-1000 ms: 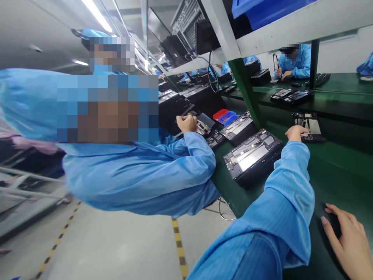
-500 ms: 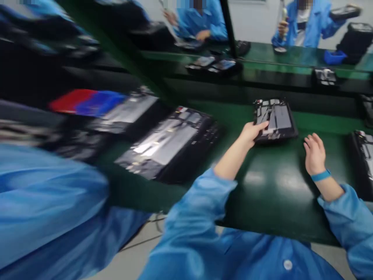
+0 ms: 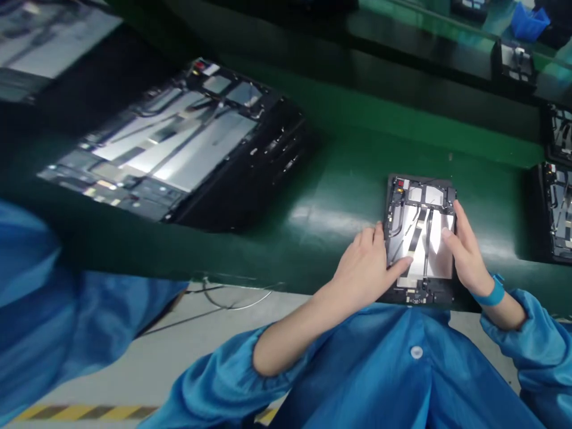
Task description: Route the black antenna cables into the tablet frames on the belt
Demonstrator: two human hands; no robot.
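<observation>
An opened tablet (image 3: pixel 420 238), back cover off with silver plates and ribbon cables showing, lies on the green belt (image 3: pixel 339 179) near its front edge. My left hand (image 3: pixel 364 274) grips the tablet's left edge, thumb pressed on the silver plate. My right hand (image 3: pixel 465 253), with a blue band at the wrist, holds the right edge with its thumb on top. Both sleeves are blue.
A larger opened device on a black carrier (image 3: pixel 174 143) sits to the left on the belt. More opened devices (image 3: pixel 558 202) lie at the right edge. A co-worker's blue sleeve (image 3: pixel 53 310) fills the lower left. Cables (image 3: pixel 232 295) hang below the belt edge.
My left hand has drawn the tablet from the far side of the belt to the front edge. My right hand left the belt and took hold of the tablet's right side.
</observation>
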